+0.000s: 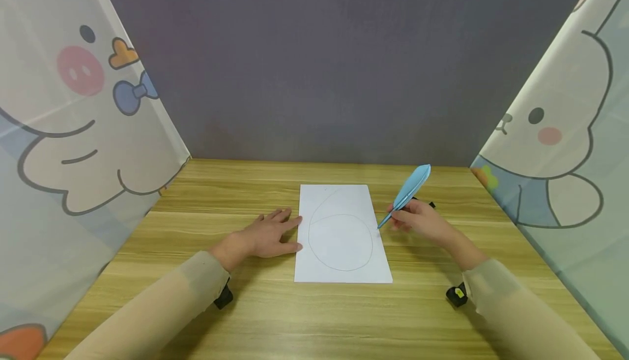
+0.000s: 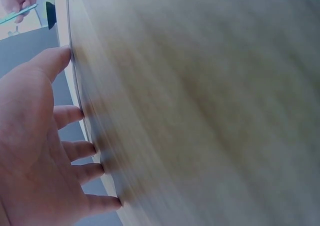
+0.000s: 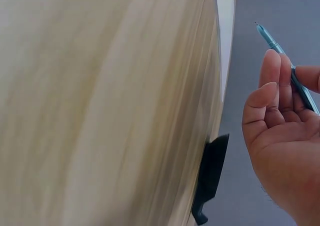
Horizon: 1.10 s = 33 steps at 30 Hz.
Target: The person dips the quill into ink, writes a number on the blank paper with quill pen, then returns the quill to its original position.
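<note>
A white sheet of paper [image 1: 339,251] lies upright before me, with a large thin round outline and a curve sweeping up to its top edge. My left hand [image 1: 267,237] rests spread on the wood just left of the sheet, thumb and a fingertip at its left edge. In the left wrist view the straight fingers [image 2: 70,117] meet the tabletop. My right hand [image 1: 417,219] pinches a light-blue feather-shaped pen [image 1: 411,185] at the sheet's right edge. The bare tip of the pen [image 3: 267,34] stands off the table in the right wrist view.
The wooden table [image 1: 245,316] reaches back to a dark grey panel [image 1: 324,65]. Printed cartoon curtains [image 1: 59,130] flank both sides. A small black object [image 3: 211,171] lies on the table beyond my right hand. Black wrist devices [image 1: 457,294] hang below both sleeves.
</note>
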Available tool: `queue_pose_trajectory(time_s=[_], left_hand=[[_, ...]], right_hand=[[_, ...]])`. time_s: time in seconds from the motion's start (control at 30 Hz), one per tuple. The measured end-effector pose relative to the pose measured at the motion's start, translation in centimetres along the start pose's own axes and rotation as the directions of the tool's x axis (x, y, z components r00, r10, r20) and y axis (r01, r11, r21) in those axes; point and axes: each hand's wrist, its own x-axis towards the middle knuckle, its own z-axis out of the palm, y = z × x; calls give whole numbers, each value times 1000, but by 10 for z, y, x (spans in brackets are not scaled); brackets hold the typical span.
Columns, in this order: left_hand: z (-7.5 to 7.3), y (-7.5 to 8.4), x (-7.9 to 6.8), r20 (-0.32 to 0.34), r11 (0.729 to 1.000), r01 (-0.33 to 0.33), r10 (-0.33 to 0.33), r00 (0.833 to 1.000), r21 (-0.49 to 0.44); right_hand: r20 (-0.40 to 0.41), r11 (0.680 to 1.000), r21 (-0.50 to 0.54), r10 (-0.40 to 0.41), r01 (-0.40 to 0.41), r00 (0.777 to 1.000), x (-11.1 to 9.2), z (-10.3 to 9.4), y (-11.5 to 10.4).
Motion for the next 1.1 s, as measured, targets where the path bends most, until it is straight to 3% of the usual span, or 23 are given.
queue_pose_trajectory(time_s=[0.27, 0.7, 1.1], left_hand=[[1, -2, 1, -1, 1000, -1, 1, 1000, 2], [-2, 1, -1, 2, 1000, -11, 11, 1000, 5], [0, -1, 0, 0, 1000, -6, 6, 1000, 6]], right_hand=[[1, 999, 9, -45, 45, 999, -8, -10, 9], [-40, 999, 35, 16, -14, 999, -18, -23, 10], [-138, 992, -64, -114, 106, 984, -23, -44, 17]])
